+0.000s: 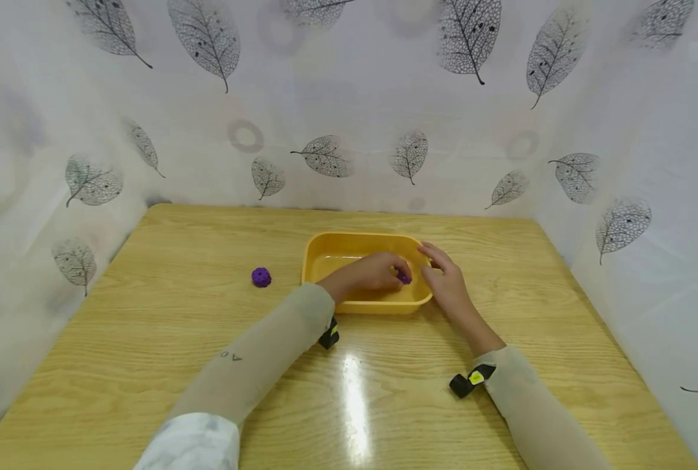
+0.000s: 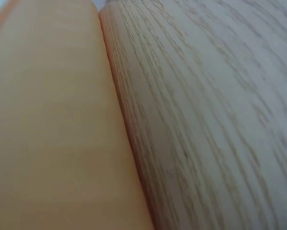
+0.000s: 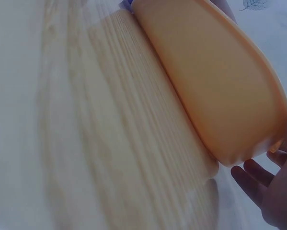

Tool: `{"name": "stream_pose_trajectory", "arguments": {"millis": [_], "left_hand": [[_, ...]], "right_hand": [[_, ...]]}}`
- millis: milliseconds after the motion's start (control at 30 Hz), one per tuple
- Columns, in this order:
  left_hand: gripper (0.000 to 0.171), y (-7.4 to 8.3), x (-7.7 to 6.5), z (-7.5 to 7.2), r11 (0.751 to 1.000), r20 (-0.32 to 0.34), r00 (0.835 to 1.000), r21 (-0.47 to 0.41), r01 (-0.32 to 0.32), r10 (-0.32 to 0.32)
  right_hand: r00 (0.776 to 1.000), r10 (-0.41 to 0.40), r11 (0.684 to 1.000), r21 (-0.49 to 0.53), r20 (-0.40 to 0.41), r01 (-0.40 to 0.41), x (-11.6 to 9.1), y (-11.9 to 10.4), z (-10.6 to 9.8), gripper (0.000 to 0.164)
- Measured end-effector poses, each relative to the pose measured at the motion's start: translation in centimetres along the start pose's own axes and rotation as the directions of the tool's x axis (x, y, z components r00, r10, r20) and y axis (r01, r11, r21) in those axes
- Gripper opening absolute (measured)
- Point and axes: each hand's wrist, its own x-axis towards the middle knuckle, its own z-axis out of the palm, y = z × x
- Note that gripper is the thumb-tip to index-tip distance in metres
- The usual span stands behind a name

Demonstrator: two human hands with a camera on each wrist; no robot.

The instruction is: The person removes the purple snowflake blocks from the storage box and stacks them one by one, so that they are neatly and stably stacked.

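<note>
Inside the yellow plastic tub, my left hand reaches down toward the right end. Its curled fingers and thumb hold a small purple ball with holes, partly hidden by the fingers. My right hand grips the tub's right end, with the thumb and a finger at the rim. From the right wrist view, the other fingers of that hand spread along the outside of the tub's corner. The left wrist view shows only the tub's outer wall and the wooden tabletop.
A second purple ball with holes lies on the wooden table, left of the tub. Behind the table and along its sides hangs a pale curtain printed with grey leaves.
</note>
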Motion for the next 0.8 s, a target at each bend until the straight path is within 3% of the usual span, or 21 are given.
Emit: {"name": "stream_pose_trajectory", "arguments": {"millis": [533, 800], "left_hand": [[0.025, 0.2, -0.2, -0.1, 1.000, -0.014, 1.000, 0.023, -0.003, 0.004], [0.023, 0.1, 0.0, -0.1, 1.000, -0.006, 1.000, 0.014, -0.004, 0.004]], "right_hand": [[1.000, 0.011, 1.000, -0.008, 0.018, -0.011, 0.0, 0.1, -0.2, 0.043], [0.999, 0.020, 1.000, 0.012, 0.034, -0.021, -0.3, -1.2, -0.2, 0.043]]}}
